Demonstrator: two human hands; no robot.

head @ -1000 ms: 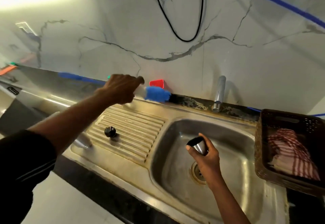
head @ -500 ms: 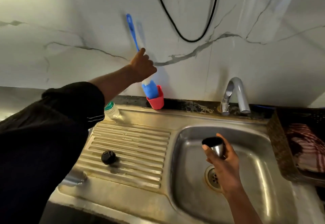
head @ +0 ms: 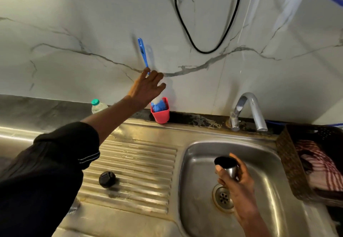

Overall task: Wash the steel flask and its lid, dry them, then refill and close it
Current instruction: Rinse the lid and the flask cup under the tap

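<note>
My right hand (head: 239,188) grips a small steel cup-shaped lid (head: 231,169) over the sink basin (head: 196,171), its dark opening facing up. A black round stopper (head: 107,179) lies on the ribbed drainboard (head: 141,164). A sliver of the steel flask (head: 73,208) shows at the drainboard's near left edge, mostly hidden by my sleeve. My left hand (head: 148,88) is stretched toward the wall with fingers spread, touching the blue brush handle (head: 143,52). The brush stands head-down in a red cup (head: 160,116).
A steel tap (head: 248,110) stands behind the basin, above the drain (head: 223,197). A brown basket (head: 291,164) holding a red checked cloth (head: 323,169) sits to the right. A small bottle with a green cap (head: 97,105) stands by the wall. A black cable hangs above.
My left hand stood the blue brush in the red cup and its fingers have opened off the handle. My right hand keeps holding the lid over the basin.
</note>
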